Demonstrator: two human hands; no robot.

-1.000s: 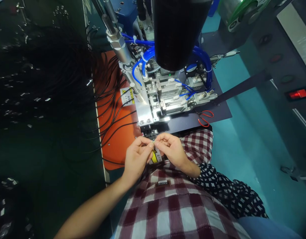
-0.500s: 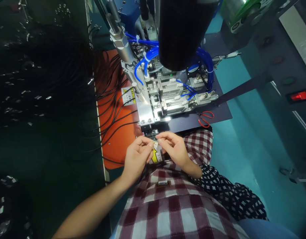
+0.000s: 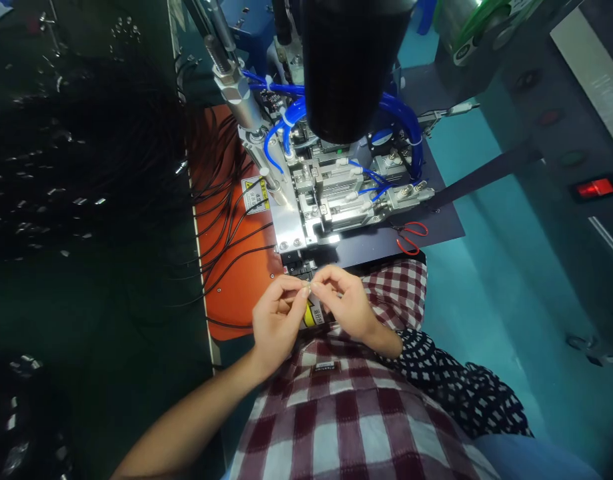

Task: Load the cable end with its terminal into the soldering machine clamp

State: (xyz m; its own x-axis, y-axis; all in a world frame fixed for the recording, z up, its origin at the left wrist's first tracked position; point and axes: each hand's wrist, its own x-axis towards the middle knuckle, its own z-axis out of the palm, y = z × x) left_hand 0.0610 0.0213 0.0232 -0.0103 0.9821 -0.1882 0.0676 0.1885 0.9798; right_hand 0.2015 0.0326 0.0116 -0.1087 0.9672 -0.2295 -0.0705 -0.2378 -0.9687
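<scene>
- Metal, tiny and glinting: small connector tip [image 3: 307, 287] pinched between the fingertips of both hands, just above the lap and close in front of the machine's front edge.
- Left hand [image 3: 276, 320] with grip closed on the tip from its own side, thumb and forefinger pressed together around it; a thin black cable [image 3: 221, 325] seemingly running off from this hand over the orange mat [image 3: 236, 287], exact path hidden under the palm.
- Right hand [image 3: 344, 303] with grip likewise clamped on the same tip from the opposite side, fingertips of both hands nearly touching.
- Judged light and rigid at the tip, limp along the cable; small enough to slip or bend, so best held by the sides of the metal end, just behind its nose, with fingertip pads only.
- Beyond both grips: metal fixture [image 3: 326, 200] with blue air tubes [image 3: 286, 120]; further right, red-handled snips [image 3: 411, 238] on the dark plate.
- Left of the grips: heap of black cables [image 3: 86, 153] across the bench.
</scene>
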